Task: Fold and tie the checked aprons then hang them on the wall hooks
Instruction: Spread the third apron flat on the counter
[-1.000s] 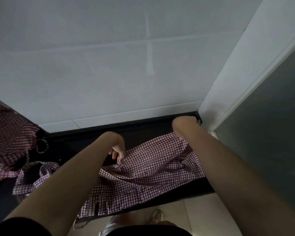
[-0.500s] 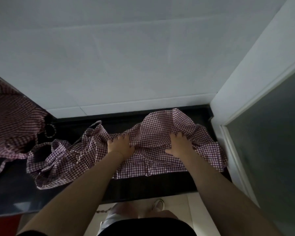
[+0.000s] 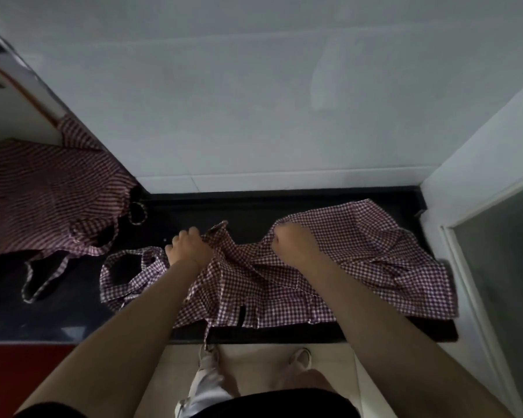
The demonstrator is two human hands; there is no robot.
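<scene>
Head view: two checked aprons (image 3: pixel 329 276) on counter (image 3: pixel 73 315), left hand (image 3: pixel 189 245) and right hand (image 3: pixel 295 241) grips bunching one.

Both bare forearms reach forward side by side from the near edge of the surface. Left hand (image 3: pixel 189 247): fingers curled, knuckles up, grip closed on checked fabric. Right hand (image 3: pixel 295 242): fist-like, fingers curled under, grip bunching the same fabric.
</scene>
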